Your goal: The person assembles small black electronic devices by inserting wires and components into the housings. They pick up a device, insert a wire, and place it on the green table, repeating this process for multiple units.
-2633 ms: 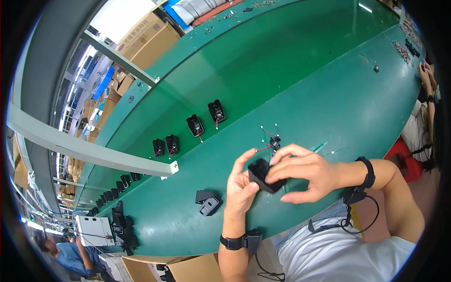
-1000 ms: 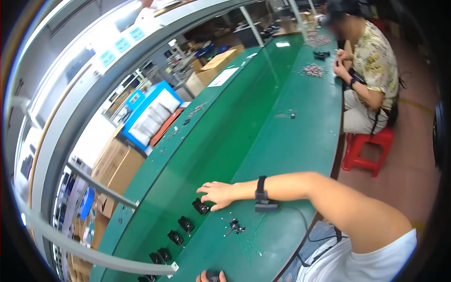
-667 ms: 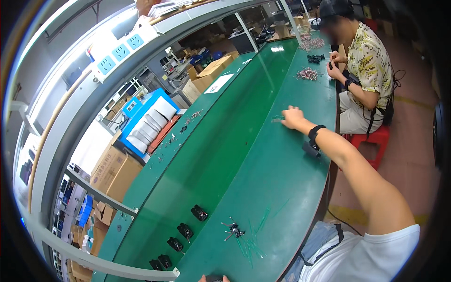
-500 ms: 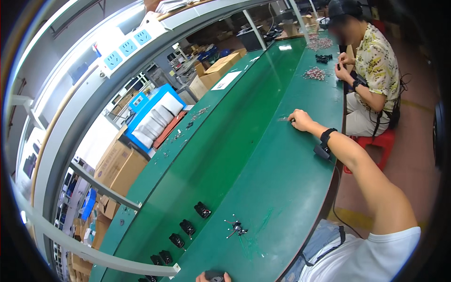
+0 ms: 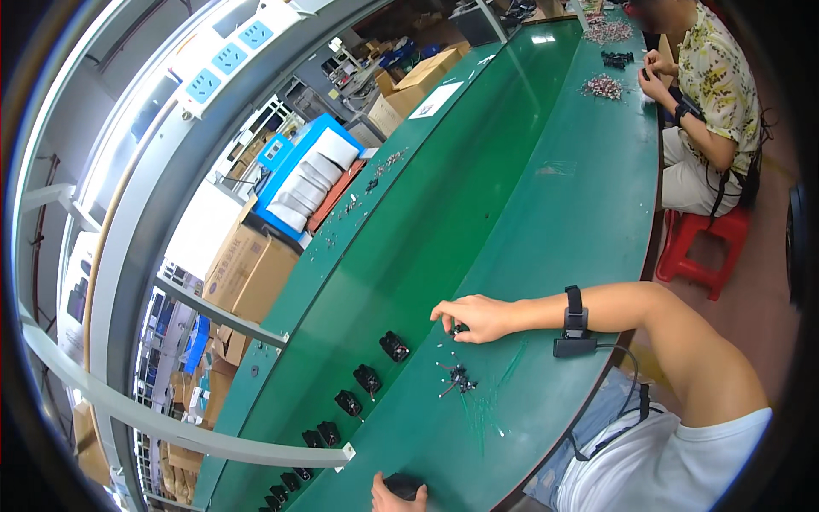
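Note:
My right hand rests on the green table, fingertips pinched on a small black part. Just below it lies a little cluster of small dark components with wire leads, beside thin green wires. At the bottom edge, only partly in view, my left hand grips a black housing. Several similar black housings stand in a row on the darker green belt to the left of my right hand.
A co-worker in a patterned shirt sits on a red stool at the far right, hands near heaps of small parts. Cardboard boxes and a blue bin stand behind the belt.
My right arm was stretched far to the right along the table; it has come back and now pinches a small part beside the component cluster. My left hand stays at the bottom edge.

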A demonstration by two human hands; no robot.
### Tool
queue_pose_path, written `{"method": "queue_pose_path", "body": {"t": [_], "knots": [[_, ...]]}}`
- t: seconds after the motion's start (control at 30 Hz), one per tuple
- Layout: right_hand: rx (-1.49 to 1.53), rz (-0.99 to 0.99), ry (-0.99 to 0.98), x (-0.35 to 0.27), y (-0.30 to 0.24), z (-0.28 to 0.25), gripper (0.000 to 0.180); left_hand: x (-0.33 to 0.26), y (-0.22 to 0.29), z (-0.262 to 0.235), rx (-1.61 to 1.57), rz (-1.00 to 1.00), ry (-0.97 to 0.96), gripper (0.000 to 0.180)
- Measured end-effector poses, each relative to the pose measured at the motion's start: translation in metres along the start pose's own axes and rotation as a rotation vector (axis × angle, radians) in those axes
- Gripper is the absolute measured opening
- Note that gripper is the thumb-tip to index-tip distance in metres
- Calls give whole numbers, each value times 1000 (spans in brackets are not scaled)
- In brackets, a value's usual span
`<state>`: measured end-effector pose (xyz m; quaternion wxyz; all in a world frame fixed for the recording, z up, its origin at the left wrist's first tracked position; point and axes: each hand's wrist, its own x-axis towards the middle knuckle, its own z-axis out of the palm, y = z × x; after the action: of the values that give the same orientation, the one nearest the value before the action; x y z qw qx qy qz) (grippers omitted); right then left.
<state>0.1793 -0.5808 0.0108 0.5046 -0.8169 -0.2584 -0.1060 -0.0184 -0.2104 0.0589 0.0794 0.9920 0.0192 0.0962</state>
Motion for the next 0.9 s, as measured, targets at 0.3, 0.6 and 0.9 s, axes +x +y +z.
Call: {"method": "queue_pose_path", "body": {"t": [0.3, 0.6, 0.9], "knots": [[-355, -26, -13, -13, 33, -2, 8, 27, 4, 3, 51, 65, 39, 84], [33, 53, 93, -12, -30, -12, 8, 38, 35, 35, -1188, -45, 24, 39], [439, 78, 52, -26, -21, -4, 10, 106, 109, 71, -1759, -83, -480, 37]]}}
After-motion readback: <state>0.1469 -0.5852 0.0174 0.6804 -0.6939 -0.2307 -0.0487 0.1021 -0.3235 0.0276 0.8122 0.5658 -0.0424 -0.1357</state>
